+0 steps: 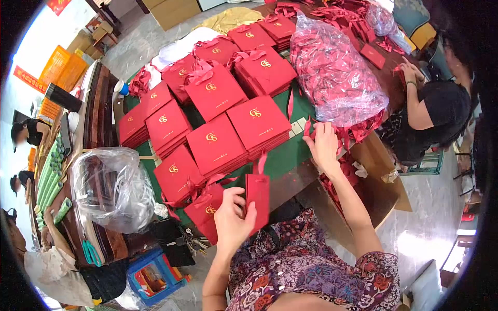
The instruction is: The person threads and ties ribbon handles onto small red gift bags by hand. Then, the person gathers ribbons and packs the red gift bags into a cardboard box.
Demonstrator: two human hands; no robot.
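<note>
Bag (258, 193) in head view, just nearer you than the stacks (216, 146), its side clamped in your left hand (237, 216). Your right hand (325, 144) is at ribbon (307, 127); grip there unclear. Best pinch lightly, avoiding creases.

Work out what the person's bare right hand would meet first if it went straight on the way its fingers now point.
Probably the bulging clear plastic bag packed with red items: in the picture its lower edge lies just ahead of the right hand, though depth is unclear from one view.
</note>
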